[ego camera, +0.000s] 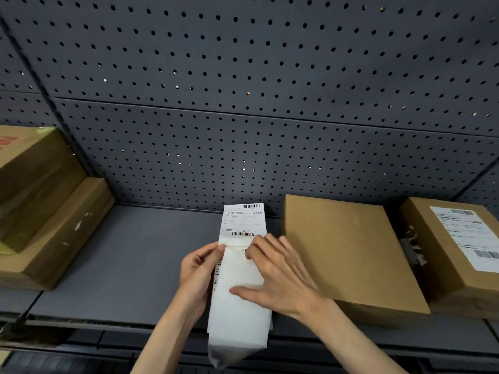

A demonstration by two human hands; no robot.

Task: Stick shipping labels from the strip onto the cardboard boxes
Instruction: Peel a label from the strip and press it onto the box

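- The label strip (239, 279) is held upright in front of the grey shelf (129, 260), between both hands; its top label (243, 222), printed with barcodes, stands above the fingers, and the rest hangs down past the shelf edge.
- The left hand (198, 273) pinches the strip's left edge at the seam between the labels, thumb in front.
- The right hand (278, 273) lies over the strip's right side — fingertips curled onto it at the same seam, thumb across the paper lower down. It looks like the top label is being separated or peeled here.
- The plain cardboard box (348, 252) sits just right of the hands with a bare top, likely next in line. Beyond it, the labelled box (456, 247) already carries its sheet. More boxes (48, 206) are stacked at the left.
- Risks, as I judge them: an uneven pull at the seam could tear into the print; a freed label may curl and stick to itself or to a finger; laid down from one corner too fast, it could set crooked or wrinkled on the box.
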